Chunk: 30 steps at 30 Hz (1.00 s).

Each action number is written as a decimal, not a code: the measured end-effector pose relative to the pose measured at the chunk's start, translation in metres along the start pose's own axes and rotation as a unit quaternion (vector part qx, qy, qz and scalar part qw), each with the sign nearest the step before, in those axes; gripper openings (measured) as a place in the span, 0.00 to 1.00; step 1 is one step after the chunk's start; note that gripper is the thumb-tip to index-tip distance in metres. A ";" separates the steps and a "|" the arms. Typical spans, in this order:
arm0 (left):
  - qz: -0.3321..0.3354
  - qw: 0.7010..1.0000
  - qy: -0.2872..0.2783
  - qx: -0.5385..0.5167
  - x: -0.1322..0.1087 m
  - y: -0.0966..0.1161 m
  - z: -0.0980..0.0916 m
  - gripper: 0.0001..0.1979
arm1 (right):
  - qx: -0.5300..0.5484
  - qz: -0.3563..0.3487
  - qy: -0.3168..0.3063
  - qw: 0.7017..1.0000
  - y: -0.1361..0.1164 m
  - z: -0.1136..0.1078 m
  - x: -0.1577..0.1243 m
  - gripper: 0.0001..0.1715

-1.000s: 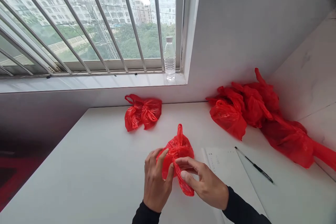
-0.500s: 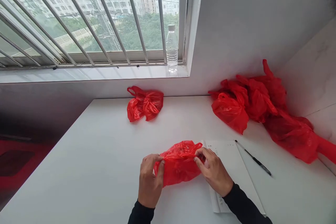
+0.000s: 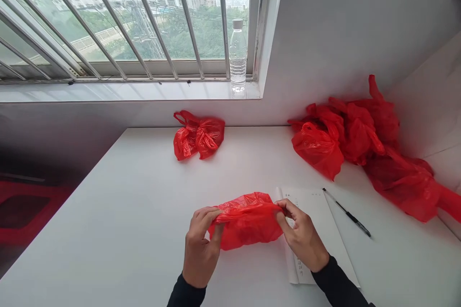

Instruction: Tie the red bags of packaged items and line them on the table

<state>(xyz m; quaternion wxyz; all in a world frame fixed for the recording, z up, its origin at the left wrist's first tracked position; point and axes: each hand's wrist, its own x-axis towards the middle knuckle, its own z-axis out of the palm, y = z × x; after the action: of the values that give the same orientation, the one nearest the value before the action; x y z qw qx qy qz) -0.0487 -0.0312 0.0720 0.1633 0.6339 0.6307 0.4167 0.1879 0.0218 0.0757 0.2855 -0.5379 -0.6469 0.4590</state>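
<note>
A thin red plastic bag [image 3: 250, 223] is stretched sideways between my two hands, low over the white table. My left hand [image 3: 202, 244] pinches its left end between thumb and fingers. At the opposite end, my right hand [image 3: 302, 235] grips the rim, thumb and fingertips pressed together on the plastic. The bag's top edge is drawn nearly straight, and its contents, if any, cannot be made out. Partly under my right hand and wrist lies an open notebook [image 3: 317, 216] with some handwriting.
A black pen [image 3: 347, 213] lies beside the notebook. Two bunched red bags [image 3: 199, 135] sit at the table's [image 3: 144, 192] back edge. Several more red bags [image 3: 355, 136] are heaped in the right corner. A clear bottle [image 3: 238, 60] stands on the windowsill by the barred window.
My hands have spread farther apart, pulling the bag wider and its upper edge tauter. The loose, crumpled opening seen before is now straighter. The view has tilted slightly downward.
</note>
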 end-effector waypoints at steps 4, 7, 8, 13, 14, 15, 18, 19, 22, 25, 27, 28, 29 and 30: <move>-0.046 0.998 0.036 -0.005 -0.004 0.000 -0.012 0.12 | 0.075 0.042 0.016 0.996 0.006 -0.007 -0.002 0.16; -0.047 0.997 0.057 0.003 -0.005 0.012 -0.015 0.18 | 0.065 0.025 0.017 0.997 0.000 -0.006 -0.006 0.14; -0.039 0.997 0.062 0.004 -0.005 0.017 -0.015 0.19 | 0.052 0.011 0.018 0.998 -0.003 -0.005 -0.007 0.14; -0.034 0.994 0.100 -0.008 -0.003 0.032 -0.018 0.07 | 0.047 -0.019 0.031 0.998 -0.013 -0.004 -0.007 0.19; -0.052 0.992 0.119 -0.011 -0.002 0.031 -0.021 0.05 | 0.068 -0.006 0.044 0.997 -0.013 -0.005 -0.006 0.21; -0.072 0.988 0.138 -0.015 -0.001 0.029 -0.024 0.04 | 0.089 0.009 0.060 0.994 -0.012 -0.007 -0.005 0.22; -0.131 0.976 0.171 -0.029 -0.001 0.024 -0.038 0.03 | 0.115 0.032 0.081 0.989 -0.008 -0.013 -0.006 0.19; -0.142 0.974 0.175 -0.032 -0.002 0.025 -0.042 0.04 | 0.109 0.025 0.093 0.989 -0.008 -0.014 -0.007 0.16; -0.163 0.973 0.159 -0.045 -0.006 0.035 -0.050 0.07 | 0.062 -0.051 0.213 0.974 -0.017 -0.015 -0.019 0.16; -0.201 0.963 0.122 -0.129 -0.011 0.053 -0.053 0.10 | 0.013 -0.200 0.260 0.944 -0.038 -0.013 -0.032 0.18; -0.220 0.952 0.097 -0.191 -0.011 0.064 -0.054 0.10 | -0.027 -0.275 0.143 0.950 -0.052 -0.011 -0.034 0.18; -0.225 0.948 0.085 -0.208 -0.011 0.068 -0.055 0.10 | -0.053 -0.286 0.072 0.954 -0.057 -0.010 -0.033 0.17; -0.227 0.946 0.070 -0.221 -0.011 0.070 -0.055 0.11 | -0.081 -0.279 0.010 0.957 -0.060 -0.008 -0.029 0.16; -0.230 0.943 0.053 -0.233 -0.010 0.071 -0.056 0.12 | -0.111 -0.257 -0.037 0.959 -0.061 -0.007 -0.025 0.15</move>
<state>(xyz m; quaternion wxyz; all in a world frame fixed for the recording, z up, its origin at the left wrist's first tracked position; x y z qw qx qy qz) -0.0410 -0.0693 0.1546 0.3642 0.3929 0.6521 0.5364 0.1735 -0.0002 0.1365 0.3083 -0.3640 -0.8204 0.3152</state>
